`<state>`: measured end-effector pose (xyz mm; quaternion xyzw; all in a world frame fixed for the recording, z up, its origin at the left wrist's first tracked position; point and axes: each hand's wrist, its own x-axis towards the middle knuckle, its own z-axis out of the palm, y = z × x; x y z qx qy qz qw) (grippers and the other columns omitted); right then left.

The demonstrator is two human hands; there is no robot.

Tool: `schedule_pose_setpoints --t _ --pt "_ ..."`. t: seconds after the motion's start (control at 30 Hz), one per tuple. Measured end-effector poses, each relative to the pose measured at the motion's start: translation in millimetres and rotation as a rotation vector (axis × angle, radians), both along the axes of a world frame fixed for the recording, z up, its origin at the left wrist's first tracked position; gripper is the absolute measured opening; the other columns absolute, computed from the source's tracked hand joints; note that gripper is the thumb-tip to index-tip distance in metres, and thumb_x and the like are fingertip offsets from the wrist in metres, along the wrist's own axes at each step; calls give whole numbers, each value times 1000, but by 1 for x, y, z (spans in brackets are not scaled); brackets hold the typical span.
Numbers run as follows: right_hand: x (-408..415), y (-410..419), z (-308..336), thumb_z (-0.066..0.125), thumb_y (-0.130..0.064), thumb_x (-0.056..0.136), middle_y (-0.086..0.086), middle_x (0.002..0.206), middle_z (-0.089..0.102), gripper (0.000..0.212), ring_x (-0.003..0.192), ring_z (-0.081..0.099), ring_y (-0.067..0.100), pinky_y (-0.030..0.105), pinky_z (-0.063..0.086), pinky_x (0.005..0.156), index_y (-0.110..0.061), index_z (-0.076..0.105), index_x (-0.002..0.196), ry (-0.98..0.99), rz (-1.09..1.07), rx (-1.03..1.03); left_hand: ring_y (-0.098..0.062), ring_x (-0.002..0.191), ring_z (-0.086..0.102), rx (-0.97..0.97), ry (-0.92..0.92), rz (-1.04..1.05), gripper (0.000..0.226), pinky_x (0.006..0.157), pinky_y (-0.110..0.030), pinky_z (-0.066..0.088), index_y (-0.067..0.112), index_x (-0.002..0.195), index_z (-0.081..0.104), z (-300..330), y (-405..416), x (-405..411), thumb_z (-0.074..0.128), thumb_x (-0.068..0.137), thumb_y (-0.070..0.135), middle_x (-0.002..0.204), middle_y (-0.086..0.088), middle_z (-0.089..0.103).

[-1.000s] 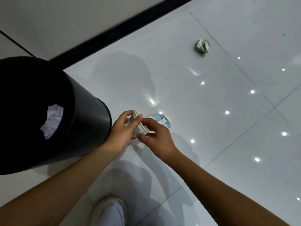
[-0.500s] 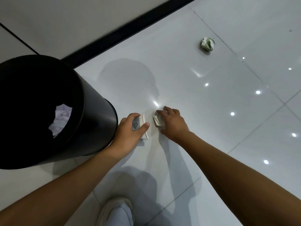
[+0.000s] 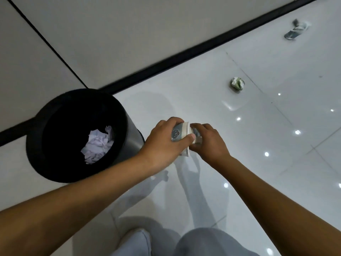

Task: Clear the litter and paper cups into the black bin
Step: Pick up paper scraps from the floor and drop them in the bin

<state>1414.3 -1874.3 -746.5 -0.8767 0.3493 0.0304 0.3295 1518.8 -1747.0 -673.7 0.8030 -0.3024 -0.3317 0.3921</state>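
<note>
Left hand (image 3: 162,143) wraps around a paper cup (image 3: 180,134), fingers over the top and thumb pressed across the side that shows a small printed cartoon face. Right hand (image 3: 208,143) meets it at the cup's open rim, its fingers curled around a second crushed piece (image 3: 196,132) that sits at or inside the mouth of the cup; whether it is pushed in or just held against the rim cannot be told. Both hands are above the glossy white floor (image 3: 184,100), just to the right of the black bin (image 3: 36,145).

Inside that bin, which stands upright on the floor, one crumpled white paper (image 3: 97,145) lies at the bottom against the dark interior.

Two more bits of litter lie on the floor, well apart from the hands: a crumpled green-and-white cup (image 3: 237,84) further out to the right, and a flattened cup (image 3: 295,30), blurred, near the black strip (image 3: 184,56) where the floor meets the wall. Light grey trousers (image 3: 203,242) and a pale shoe (image 3: 136,241) fill the bottom edge.
</note>
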Motion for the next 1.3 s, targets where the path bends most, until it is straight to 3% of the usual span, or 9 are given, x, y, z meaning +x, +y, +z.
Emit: schedule_pose_setpoints --t 0.2,0.37,0.47,0.53,0.7,0.83,0.93,1.1,1.3 --pt "57 -1 102 76 -30 79 4 127 54 65 111 52 24 36 49 88 -23 47 137 -138 87 -46 -1 96 56 -138 -37 173 38 60 1 42 29 117 57 95 12 46 66 84 44 108 12 58" --pt "107 25 158 78 -31 78 3 128 53 65 112 51 21 30 45 85 -25 48 135 -272 177 -47 3 91 55 -152 -145 358 30 59 4 38 31 110 57 129 70 87 68 84 40 104 15 57" --pt "134 46 174 78 -30 77 2 126 53 64 111 52 20 28 44 84 -26 49 134 -319 259 -28 -7 94 59 -35 -178 460 31 80 -16 49 33 106 57 123 106 103 69 81 45 107 9 60" --pt "147 59 179 79 -29 77 3 126 53 65 111 52 20 26 43 82 -26 49 134 -333 300 -19 -15 100 59 69 -180 484 36 89 -36 50 33 109 58 109 120 111 68 78 50 110 7 60" --pt "162 79 175 78 -29 78 4 133 51 67 118 50 23 32 48 89 -25 46 137 -287 354 11 -15 105 53 202 -173 454 51 83 -21 37 22 126 53 67 127 120 68 82 43 122 -2 55" --pt "164 87 165 77 -29 79 6 135 50 67 120 49 25 36 49 94 -25 45 138 -223 391 11 -22 121 50 272 -71 368 61 94 -25 39 18 138 43 44 130 121 64 86 42 135 -8 50" --pt "166 97 158 77 -30 80 5 135 49 69 121 48 25 39 50 95 -25 43 139 -189 412 34 -22 123 50 252 -70 469 53 92 -23 37 15 134 48 41 136 123 56 91 44 134 -6 53" --pt "174 124 145 76 -30 80 5 134 49 70 120 48 25 38 48 95 -26 42 141 -186 502 -16 -18 106 59 144 -194 662 29 86 -22 40 14 116 61 58 160 131 61 90 28 115 -4 63" --pt "177 150 121 72 -32 83 6 145 40 77 130 40 29 45 46 100 -25 30 148 11 686 -72 -15 103 58 111 -314 610 26 87 -25 42 16 116 60 79 176 138 58 91 24 115 -2 62"
